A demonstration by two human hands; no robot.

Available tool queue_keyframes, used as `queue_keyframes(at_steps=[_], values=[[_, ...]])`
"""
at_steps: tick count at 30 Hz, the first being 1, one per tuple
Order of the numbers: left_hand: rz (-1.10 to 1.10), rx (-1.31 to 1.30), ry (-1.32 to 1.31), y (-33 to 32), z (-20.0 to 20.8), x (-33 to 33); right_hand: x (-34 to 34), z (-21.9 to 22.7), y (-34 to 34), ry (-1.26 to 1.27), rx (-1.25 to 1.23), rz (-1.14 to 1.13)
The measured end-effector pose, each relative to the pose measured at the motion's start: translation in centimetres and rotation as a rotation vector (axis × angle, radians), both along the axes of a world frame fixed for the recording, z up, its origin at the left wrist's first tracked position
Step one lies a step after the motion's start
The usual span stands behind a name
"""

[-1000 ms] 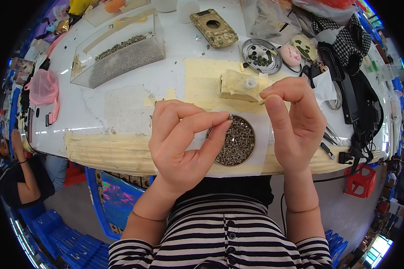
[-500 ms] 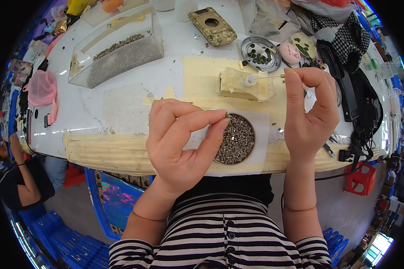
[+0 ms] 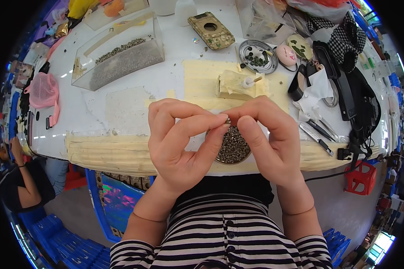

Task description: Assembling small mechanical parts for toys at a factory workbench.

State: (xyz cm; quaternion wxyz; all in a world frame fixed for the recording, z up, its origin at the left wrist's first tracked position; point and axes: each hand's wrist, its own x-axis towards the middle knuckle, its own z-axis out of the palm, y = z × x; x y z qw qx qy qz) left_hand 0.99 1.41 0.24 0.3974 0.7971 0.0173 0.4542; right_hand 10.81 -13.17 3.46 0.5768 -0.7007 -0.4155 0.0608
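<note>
My left hand (image 3: 182, 139) pinches a tiny greenish part (image 3: 228, 120) between thumb and forefinger. From the other side my right hand (image 3: 276, 139) meets it, its forefinger reaching to the part and its thumb curled close below; whether it grips anything is too small to tell. Beneath the fingertips stands a round dish (image 3: 250, 154) full of small metal-coloured pieces (image 3: 232, 145), partly hidden by both hands. Just beyond is a tape-wrapped block (image 3: 226, 85) holding a small white pot (image 3: 248, 83), with a thin applicator stick (image 3: 257, 80) in it.
A clear bin (image 3: 116, 67) of tiny parts stands at the left. A camouflage model tank hull (image 3: 212, 31) lies at the back. To the right are a dish (image 3: 274, 67) of dark green pieces, a white tissue (image 3: 313, 94), tweezers (image 3: 330, 131), a knife (image 3: 315, 138) and black straps (image 3: 345, 98).
My right hand has let go of the applicator stick, which now rests in the white pot. It has moved left and nearer, up to the part in my left hand.
</note>
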Motion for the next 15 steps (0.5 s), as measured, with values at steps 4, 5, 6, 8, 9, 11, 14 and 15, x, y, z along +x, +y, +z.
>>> queue_keyframes(at_steps=[4,5,6,8,9,11,14,15], values=[[0.089,0.153,0.013,-0.14,0.32,-0.26,-0.40,-0.73,0.37,0.259,0.057,0.050],[0.111,0.166,0.008,-0.22,0.26,-0.24,-0.41,-0.73,0.35,0.239,0.055,0.031],[0.133,0.179,0.003,-0.31,0.15,-0.21,-0.44,-0.68,0.38,0.243,0.057,0.033],[0.158,0.207,0.004,-0.45,0.06,-0.26,-0.51,-0.62,0.26,0.252,0.058,0.032],[0.164,0.224,0.010,-0.46,0.11,-0.33,-0.51,-0.64,0.21,0.296,0.070,0.036],[0.170,0.247,0.018,-0.48,0.12,-0.41,-0.56,-0.75,0.11,0.390,0.094,0.040],[0.180,0.288,0.027,-0.47,0.19,-0.52,-0.53,-0.51,0.06,0.527,0.105,0.075],[0.184,0.317,0.033,-0.50,0.34,-0.62,-0.48,-0.42,0.06,0.550,0.105,0.080]])
